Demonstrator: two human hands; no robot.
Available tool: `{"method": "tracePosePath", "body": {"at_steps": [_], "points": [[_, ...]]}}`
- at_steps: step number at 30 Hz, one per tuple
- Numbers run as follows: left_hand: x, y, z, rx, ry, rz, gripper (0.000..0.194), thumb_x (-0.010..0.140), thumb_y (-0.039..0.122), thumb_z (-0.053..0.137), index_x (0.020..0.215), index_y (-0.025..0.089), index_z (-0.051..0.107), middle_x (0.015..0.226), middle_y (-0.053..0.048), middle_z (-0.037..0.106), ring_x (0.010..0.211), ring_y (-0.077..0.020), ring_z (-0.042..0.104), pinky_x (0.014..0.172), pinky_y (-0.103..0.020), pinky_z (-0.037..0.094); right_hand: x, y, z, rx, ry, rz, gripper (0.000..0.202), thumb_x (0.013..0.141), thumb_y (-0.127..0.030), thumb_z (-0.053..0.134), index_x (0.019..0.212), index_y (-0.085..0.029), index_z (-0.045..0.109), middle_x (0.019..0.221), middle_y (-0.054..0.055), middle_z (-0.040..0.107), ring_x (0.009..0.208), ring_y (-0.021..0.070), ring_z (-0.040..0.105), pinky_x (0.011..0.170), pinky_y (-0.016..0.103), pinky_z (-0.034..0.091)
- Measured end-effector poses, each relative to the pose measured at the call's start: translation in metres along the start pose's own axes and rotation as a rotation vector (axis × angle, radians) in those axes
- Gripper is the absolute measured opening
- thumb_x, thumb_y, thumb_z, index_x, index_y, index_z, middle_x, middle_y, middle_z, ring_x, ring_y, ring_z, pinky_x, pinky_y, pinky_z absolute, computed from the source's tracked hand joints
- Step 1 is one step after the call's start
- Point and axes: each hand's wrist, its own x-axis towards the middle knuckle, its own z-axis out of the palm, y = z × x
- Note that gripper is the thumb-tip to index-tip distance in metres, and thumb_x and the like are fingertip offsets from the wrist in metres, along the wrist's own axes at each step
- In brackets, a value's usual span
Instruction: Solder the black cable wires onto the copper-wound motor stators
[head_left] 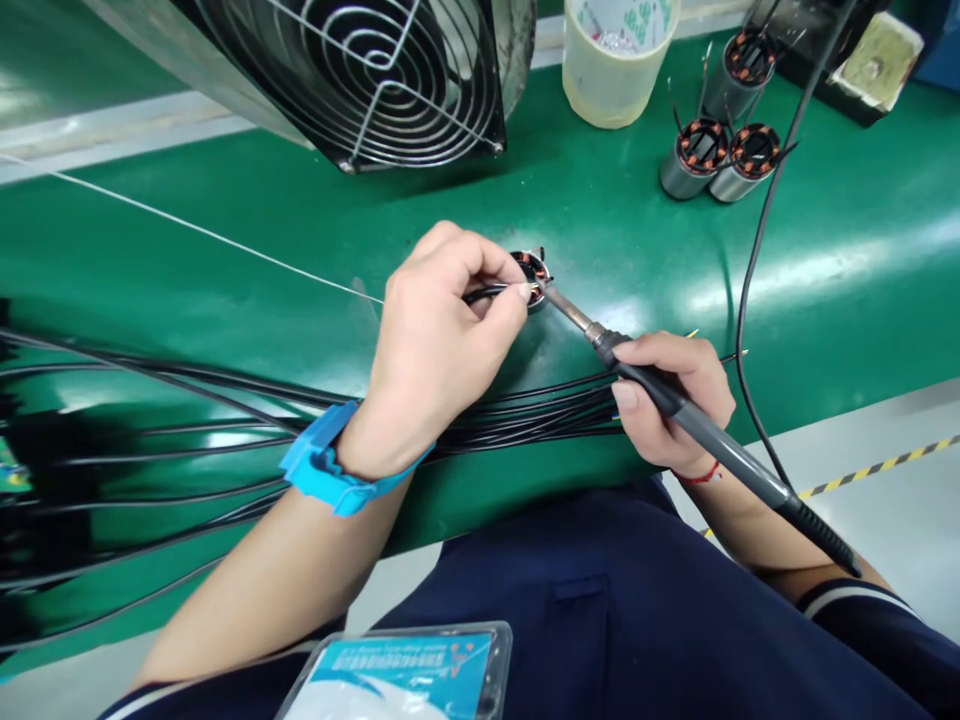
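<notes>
My right hand (671,395) is closed around the handle of a soldering iron (709,435). Its metal tip reaches to the near rim of a motor stator (531,268) with copper windings. Pinched between thumb and forefinger of my left hand (454,320) is a black wire (484,293), its end held at the stator's edge by the iron's tip. My fingers hide part of the stator. A blue wrist strap (337,465) sits on my left wrist.
Black cables (525,415) run across the green bench (300,230) below my hands. A fan with a wire guard (386,85) stands behind, beside a tape roll (615,70). Three more stators (701,150) and a yellowish sponge (876,62) are at back right. The iron's cord (750,270) hangs at right.
</notes>
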Motion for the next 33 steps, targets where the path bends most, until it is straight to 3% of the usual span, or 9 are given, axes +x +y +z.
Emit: {"method": "tracePosePath", "body": {"at_steps": [13,19,24,28,31,33], "points": [[0.002,-0.003,0.003,0.002,0.044,0.042,0.013,0.080,0.008,0.065,0.075,0.020,0.065,0.076,0.002,0.057,0.068,-0.0104,0.054,0.058,-0.025,0.042,-0.003,0.002,0.000,0.013,-0.032,0.043,0.020,0.095,-0.024,0.061,0.115,-0.021,0.062,0.093,0.002,0.073,0.082,0.0150,0.075,0.075,0.027,0.064],[0.003,-0.002,0.003,0.002,0.018,0.043,0.016,0.081,0.004,0.065,0.076,0.019,0.063,0.075,0.003,0.053,0.070,-0.0101,0.054,0.060,-0.024,0.042,0.000,0.000,-0.002,-0.008,-0.014,0.094,0.021,0.097,-0.029,0.059,0.118,-0.028,0.061,0.086,0.001,0.073,0.067,0.0146,0.071,0.064,0.027,0.064],[0.003,-0.003,0.002,-0.025,0.020,0.049,0.013,0.082,0.006,0.066,0.077,0.019,0.063,0.076,0.002,0.054,0.072,-0.0122,0.055,0.063,-0.027,0.045,0.025,-0.012,-0.008,-0.091,-0.120,0.166,0.026,0.097,-0.019,0.062,0.122,-0.027,0.063,0.118,0.002,0.074,0.105,0.0165,0.075,0.096,0.031,0.064],[0.003,-0.002,0.001,-0.020,-0.008,0.010,0.013,0.083,0.010,0.066,0.078,0.021,0.062,0.078,0.001,0.056,0.076,-0.0149,0.057,0.070,-0.031,0.051,0.056,-0.015,-0.010,0.044,-0.269,0.248,0.034,0.103,-0.025,0.056,0.137,-0.024,0.054,0.151,0.002,0.055,0.106,0.0135,0.074,0.090,0.027,0.065],[0.003,0.000,0.001,-0.012,-0.015,-0.007,0.014,0.083,0.011,0.065,0.077,0.023,0.061,0.079,0.002,0.058,0.076,-0.0149,0.057,0.070,-0.031,0.052,0.067,-0.008,-0.002,-0.004,-0.306,0.254,0.032,0.103,-0.017,0.050,0.136,-0.015,0.051,0.137,0.003,0.064,0.101,0.0109,0.074,0.098,0.028,0.061],[0.003,0.001,0.001,-0.015,-0.011,-0.011,0.015,0.082,0.010,0.063,0.075,0.024,0.060,0.079,0.002,0.058,0.075,-0.0148,0.057,0.070,-0.030,0.052,0.064,0.002,0.007,-0.030,-0.285,0.268,0.032,0.100,-0.011,0.051,0.131,-0.017,0.052,0.124,0.001,0.069,0.103,0.0113,0.074,0.101,0.029,0.059]]}}
